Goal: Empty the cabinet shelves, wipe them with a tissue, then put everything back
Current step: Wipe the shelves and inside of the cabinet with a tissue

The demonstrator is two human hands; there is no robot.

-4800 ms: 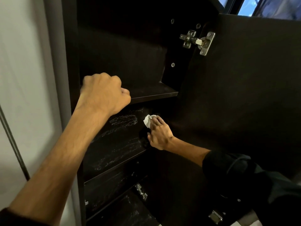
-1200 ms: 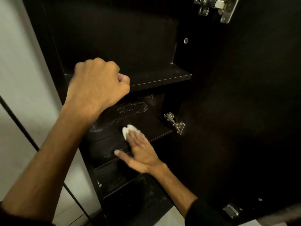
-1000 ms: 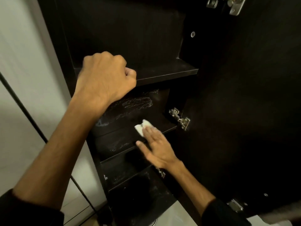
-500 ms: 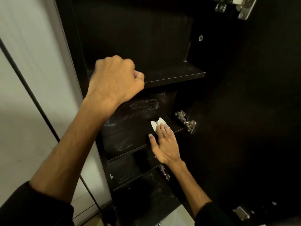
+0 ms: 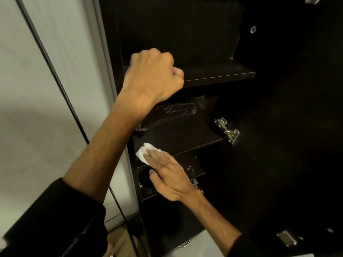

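Note:
A dark cabinet stands open with bare shelves. My right hand lies flat with straight fingers on a white tissue, pressing it onto the front left part of the middle shelf. Pale dusty smears mark the back of that shelf. My left hand is curled into a fist at the front left edge of the upper shelf; whether it grips the edge is hidden. A lower shelf shows just under my right hand.
The open cabinet door fills the right side, with metal hinges on its inner face. A pale wall with a thin dark rod lies to the left. Something light lies below the cabinet.
My right hand has slid the tissue leftward along the middle shelf, from its right end to the front left. The left fist has stayed at the upper shelf edge.

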